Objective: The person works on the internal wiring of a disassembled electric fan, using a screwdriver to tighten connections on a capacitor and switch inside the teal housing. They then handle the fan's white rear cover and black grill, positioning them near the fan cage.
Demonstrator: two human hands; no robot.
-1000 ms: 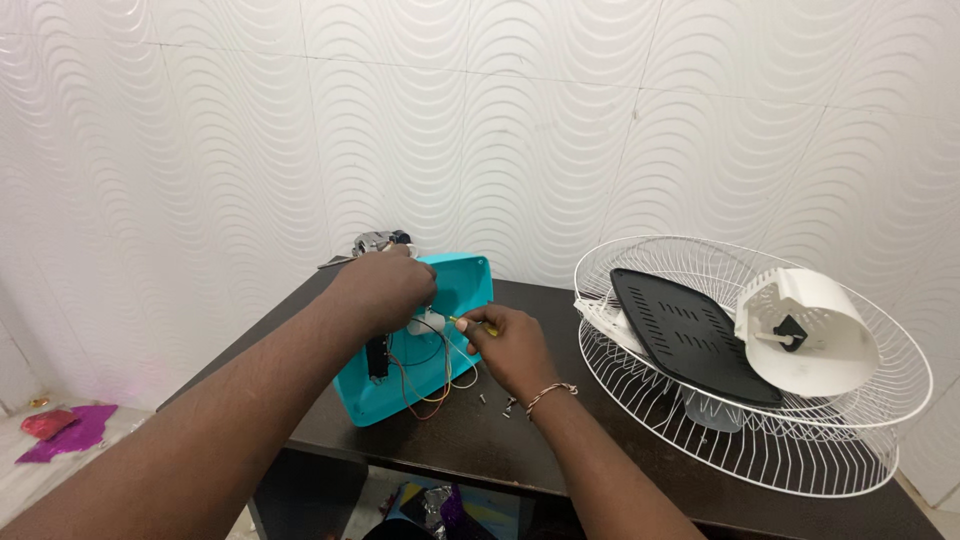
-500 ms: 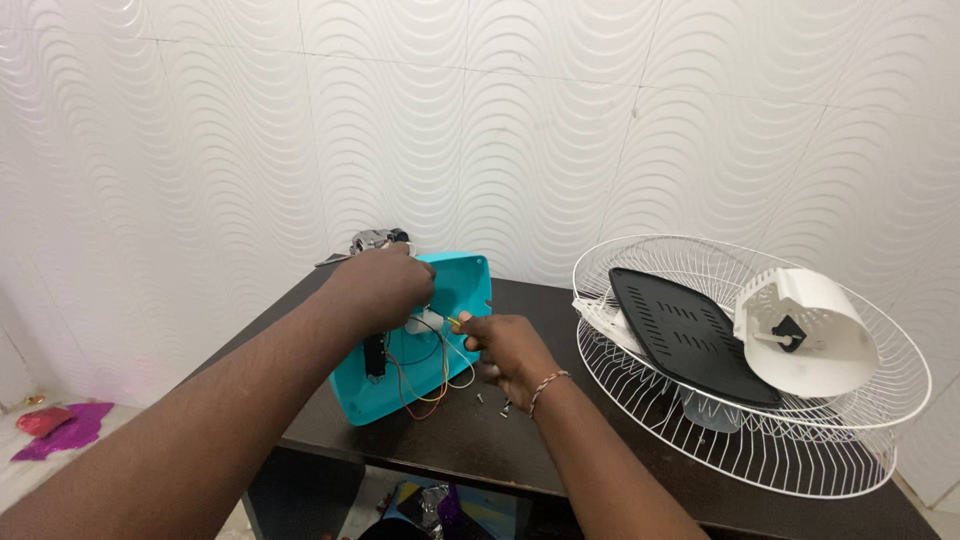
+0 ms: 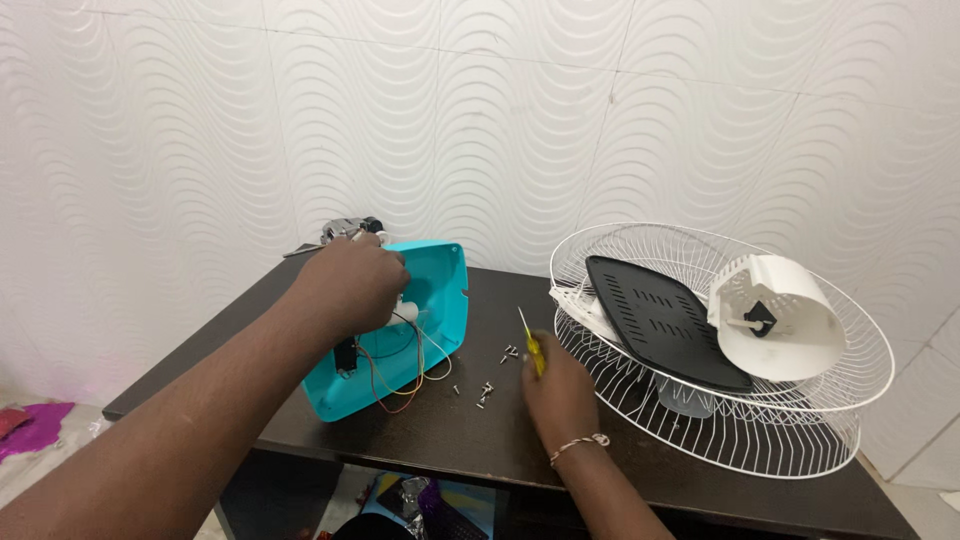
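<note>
A teal plastic fan base housing (image 3: 440,290) lies tilted on the dark table (image 3: 470,440), with coloured wires (image 3: 405,380) spilling from it. My left hand (image 3: 350,285) reaches inside the housing and grips a small white part there. My right hand (image 3: 560,385) rests on the table to the right of the housing, holding a yellow-handled screwdriver (image 3: 530,345) whose shaft points up and away. Several loose screws (image 3: 485,390) lie on the table between the housing and my right hand.
A white wire fan guard (image 3: 720,440) sits at the right, holding a black vented panel (image 3: 665,320) and a white motor cover (image 3: 775,315). A metal motor part (image 3: 345,230) lies behind the housing by the tiled wall. A purple object (image 3: 35,425) lies on the floor at left.
My right hand has drawn back from the housing to the right with the screwdriver and now rests on the table near the screws. My left hand stays inside the housing.
</note>
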